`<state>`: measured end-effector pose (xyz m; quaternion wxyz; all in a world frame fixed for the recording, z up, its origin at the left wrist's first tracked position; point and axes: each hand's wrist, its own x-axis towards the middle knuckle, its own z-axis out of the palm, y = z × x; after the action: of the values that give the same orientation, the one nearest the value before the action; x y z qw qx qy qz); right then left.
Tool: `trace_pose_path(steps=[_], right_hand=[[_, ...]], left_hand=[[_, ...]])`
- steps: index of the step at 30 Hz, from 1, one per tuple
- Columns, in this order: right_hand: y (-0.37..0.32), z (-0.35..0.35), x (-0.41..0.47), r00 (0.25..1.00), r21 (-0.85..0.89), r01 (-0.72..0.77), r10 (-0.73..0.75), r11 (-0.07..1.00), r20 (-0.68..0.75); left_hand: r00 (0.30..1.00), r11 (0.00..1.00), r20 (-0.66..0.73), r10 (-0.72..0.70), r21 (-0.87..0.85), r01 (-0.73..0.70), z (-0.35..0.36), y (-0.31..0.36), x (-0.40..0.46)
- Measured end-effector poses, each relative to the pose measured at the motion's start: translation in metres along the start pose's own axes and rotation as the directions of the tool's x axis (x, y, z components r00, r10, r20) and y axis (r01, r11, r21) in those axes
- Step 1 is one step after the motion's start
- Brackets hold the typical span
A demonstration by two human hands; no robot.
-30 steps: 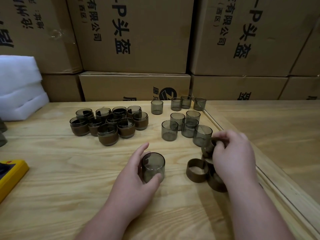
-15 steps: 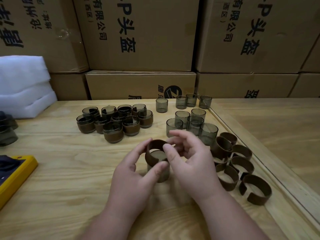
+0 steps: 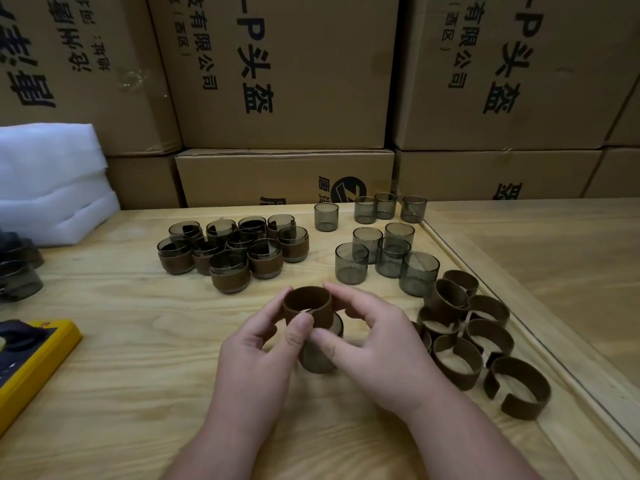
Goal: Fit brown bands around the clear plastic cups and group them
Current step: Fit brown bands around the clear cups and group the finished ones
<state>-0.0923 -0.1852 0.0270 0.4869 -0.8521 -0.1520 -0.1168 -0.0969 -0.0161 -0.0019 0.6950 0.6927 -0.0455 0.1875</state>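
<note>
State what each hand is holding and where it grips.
Both hands hold one brown band over a clear cup. The left hand pinches the band's near wall; the right hand curls round its right side, thumb near the cup's rim.

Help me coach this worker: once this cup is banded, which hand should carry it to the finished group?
Left, probably. The banded cups sit on the left hand's side, while the right hand lies nearer the loose bands for the next pick.
</note>
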Motion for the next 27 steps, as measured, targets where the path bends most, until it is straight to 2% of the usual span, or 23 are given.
trace_pose_path(steps=[6,13,20,27], right_hand=[[0.001,-0.002,0.001,0.998,0.000,0.065,-0.065,0.998,-0.008],[0.001,-0.003,0.001,0.999,-0.023,0.040,-0.040,0.999,-0.001],[0.009,0.005,0.005,0.997,0.061,-0.076,0.075,0.995,0.020],[0.012,0.008,0.007,0.988,0.113,-0.152,0.153,0.982,-0.003]], left_hand=[[0.994,0.989,-0.014,0.105,0.109,-0.103,-0.005,0.004,0.001],[0.987,0.963,-0.016,0.159,0.224,-0.152,-0.006,0.006,-0.001],[0.998,0.971,-0.007,0.054,0.233,-0.051,-0.001,0.007,0.006],[0.998,0.942,0.062,-0.002,0.334,-0.019,-0.004,0.007,0.009]])
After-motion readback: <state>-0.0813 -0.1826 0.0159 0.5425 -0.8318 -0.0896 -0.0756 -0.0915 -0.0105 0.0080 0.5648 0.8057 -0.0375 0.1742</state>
